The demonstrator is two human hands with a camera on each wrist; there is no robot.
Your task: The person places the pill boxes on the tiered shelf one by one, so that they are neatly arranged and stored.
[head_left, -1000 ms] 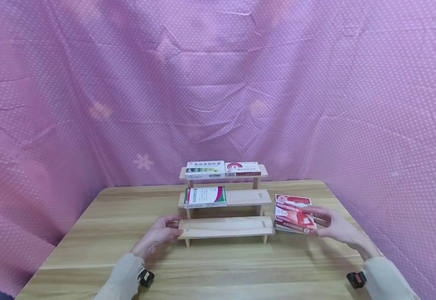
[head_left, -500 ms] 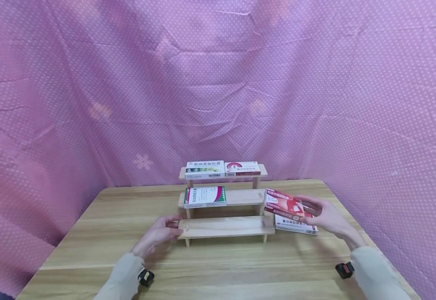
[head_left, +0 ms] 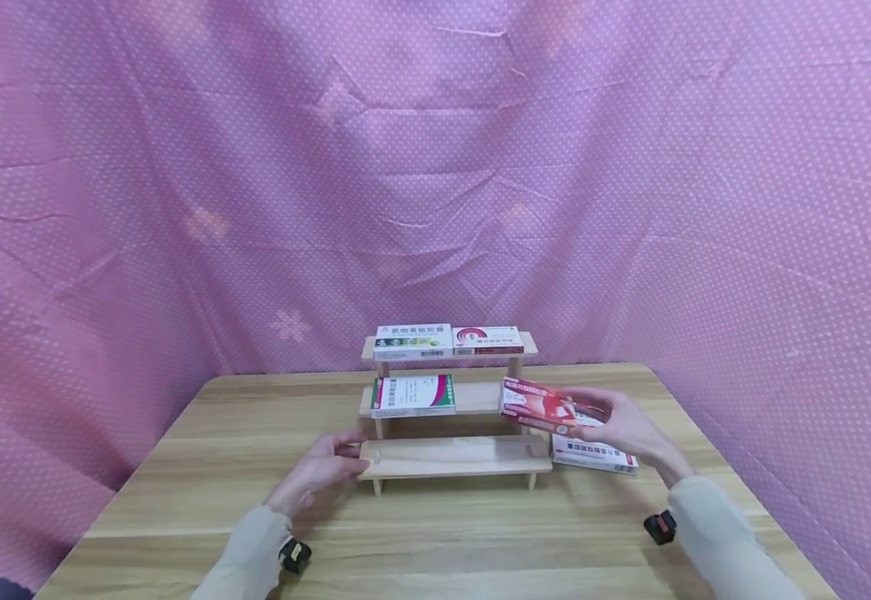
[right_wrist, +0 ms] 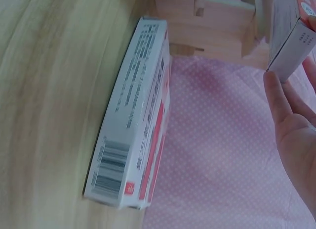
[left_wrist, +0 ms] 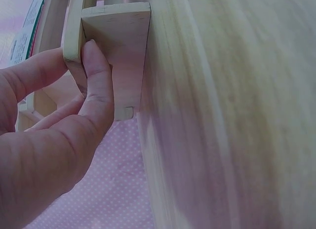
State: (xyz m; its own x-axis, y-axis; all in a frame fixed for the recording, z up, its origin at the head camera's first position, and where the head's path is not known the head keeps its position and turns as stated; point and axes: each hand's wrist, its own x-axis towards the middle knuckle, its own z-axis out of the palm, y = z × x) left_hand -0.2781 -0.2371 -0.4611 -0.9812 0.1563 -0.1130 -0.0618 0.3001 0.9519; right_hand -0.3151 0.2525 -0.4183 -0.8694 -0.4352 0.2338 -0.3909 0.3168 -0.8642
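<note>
A three-step wooden rack (head_left: 450,457) stands on the table. My left hand (head_left: 324,468) pinches the left end of its lowest shelf, thumb and fingers about the board's edge in the left wrist view. In my right hand (head_left: 623,423) is a red medicine box (head_left: 536,406), gripped at its right end and held in the air by the right end of the middle shelf. Below that hand, a white and red medicine box (right_wrist: 129,115) lies on the table, partly covered by the hand in the head view.
On the top shelf sit a white and green medicine box (head_left: 413,341) and a white and dark red one (head_left: 488,340). A white box with green and magenta (head_left: 414,395) lies on the middle shelf's left. Pink dotted cloth (head_left: 435,183) hangs behind the wooden table (head_left: 435,533).
My right hand has lifted the red box off the white and red one and carried it left toward the middle shelf. The left hand stays on the rack.
</note>
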